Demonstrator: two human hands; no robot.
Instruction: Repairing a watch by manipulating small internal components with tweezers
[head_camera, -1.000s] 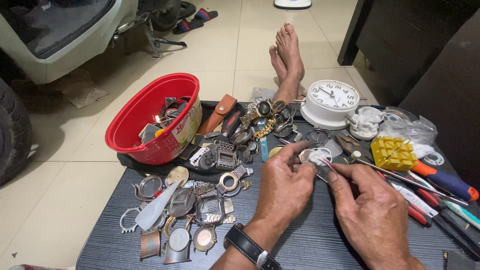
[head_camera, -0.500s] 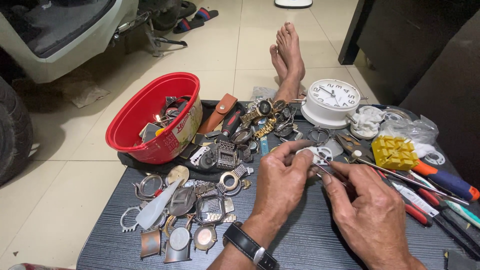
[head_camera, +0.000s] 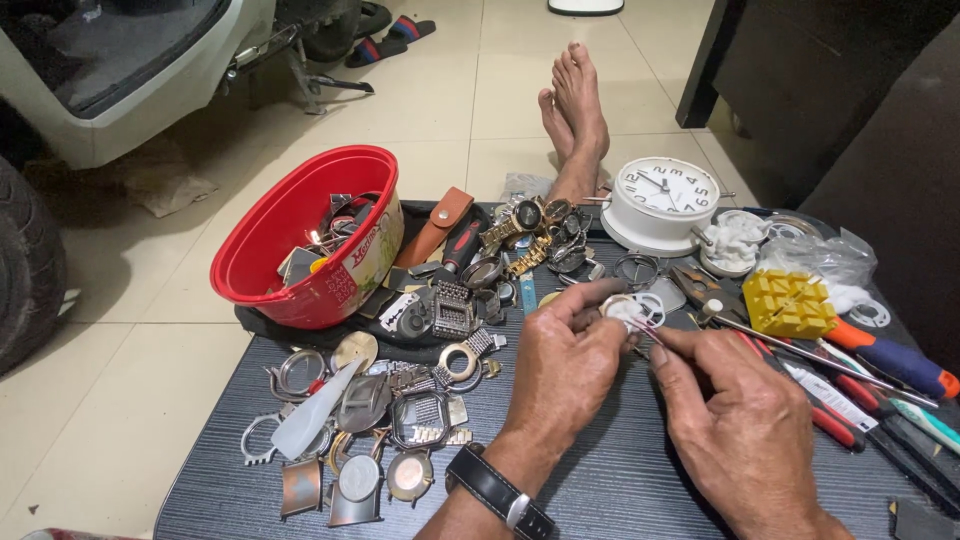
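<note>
Metal, plastic and dark wood-grain on a workbench

The table (head_camera: 620, 490) has a dark, matt, ribbed grain. The watch cases (head_camera: 400, 420) look like dull, scuffed metal; the small part (head_camera: 622, 308) in the left hand (head_camera: 560, 370) shines silvery. The bowl (head_camera: 265, 250) is glossy red plastic, the clock (head_camera: 665, 200) smooth white plastic, the block (head_camera: 788, 303) matt yellow plastic. The wrist strap (head_camera: 495, 490) looks like black leather.

The left hand (head_camera: 562, 370) and the right hand (head_camera: 735, 435) meet at twelve o'clock, fingers (head_camera: 600, 300) pinched tight together, both wrists low.
</note>
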